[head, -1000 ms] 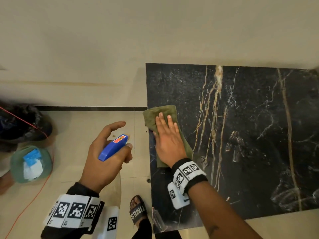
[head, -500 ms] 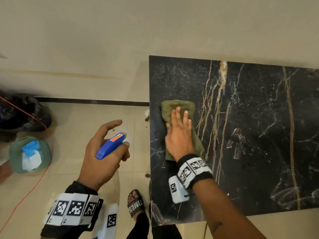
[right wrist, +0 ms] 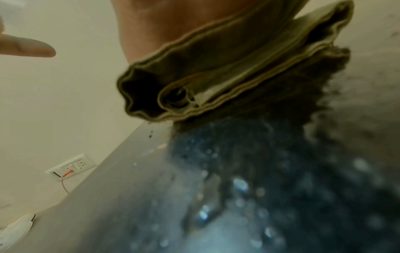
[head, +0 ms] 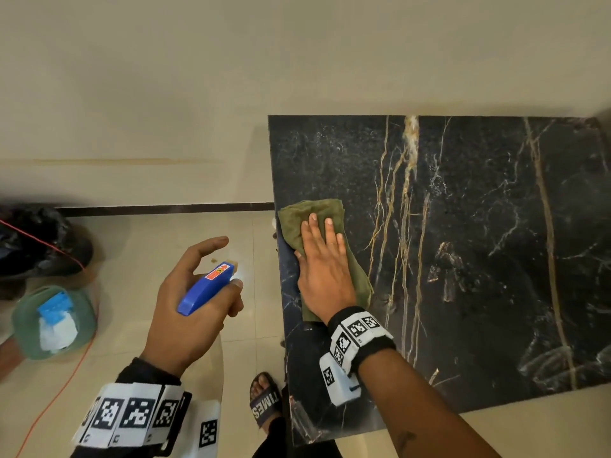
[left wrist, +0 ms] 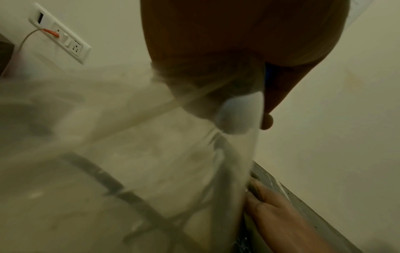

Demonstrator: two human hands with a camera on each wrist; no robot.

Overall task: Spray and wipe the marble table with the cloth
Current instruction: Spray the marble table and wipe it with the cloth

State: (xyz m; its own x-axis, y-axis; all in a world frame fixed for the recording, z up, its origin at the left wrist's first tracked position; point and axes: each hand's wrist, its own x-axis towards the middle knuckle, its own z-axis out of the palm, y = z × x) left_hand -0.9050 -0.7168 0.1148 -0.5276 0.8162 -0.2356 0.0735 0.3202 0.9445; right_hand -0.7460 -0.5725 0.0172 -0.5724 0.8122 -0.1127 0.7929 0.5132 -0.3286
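The black marble table (head: 463, 259) with gold veins fills the right of the head view. A folded olive-green cloth (head: 317, 216) lies on it at its left edge. My right hand (head: 325, 269) presses flat on the cloth with straight fingers. In the right wrist view the cloth's folded layers (right wrist: 216, 77) sit on the wet, droplet-covered marble (right wrist: 259, 188). My left hand (head: 185, 325) grips a spray bottle by its blue head (head: 205, 289) over the floor, left of the table, with the index finger stretched out. The bottle's clear body (left wrist: 227, 154) hangs below the hand.
On the tiled floor at the left stand a green tub (head: 20, 325) holding blue and white items and a dark bag (head: 36, 246). An orange cable (head: 62, 395) runs across the floor. My sandalled foot (head: 264, 398) is at the table's near-left corner. A wall socket (left wrist: 62, 39) is behind.
My right hand slid the cloth rightward onto the marble, then back to the table's left edge. The left hand kept its hold on the bottle and barely moved.
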